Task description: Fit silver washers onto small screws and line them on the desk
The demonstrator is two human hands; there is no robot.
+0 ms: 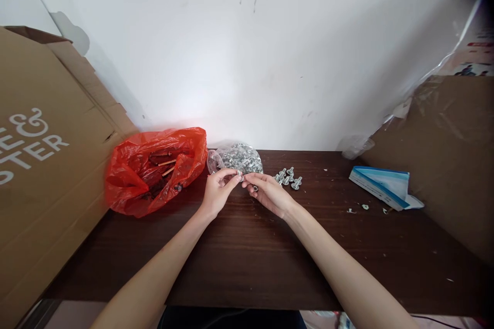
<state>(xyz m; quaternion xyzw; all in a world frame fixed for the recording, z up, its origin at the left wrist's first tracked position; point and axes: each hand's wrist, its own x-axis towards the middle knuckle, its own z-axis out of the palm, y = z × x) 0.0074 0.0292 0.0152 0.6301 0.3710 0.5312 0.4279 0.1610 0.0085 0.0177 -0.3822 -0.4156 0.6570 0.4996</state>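
In front of me my left hand (219, 194) pinches a small shiny metal fastener (240, 173) between thumb and fingertips. My right hand (270, 196) meets it from the other side, thumb and forefinger closed at the same fastener. A second small ring-like metal piece (255, 188) shows at the curled fingers of my right hand. Right behind the hands lies a clear plastic bag (243, 157) filled with many small silvery metal parts. Beside my right hand is a loose pile of metal fasteners (287, 179) with wide round heads and short stems.
A red plastic bag (127, 164) with long dark pieces stands at left, by a cardboard box (46, 190). To the right lie a blue and white packet (378, 185) and white scraps (365, 206) on the dark wooden table (247, 262). Another box (443, 154) borders the right side.
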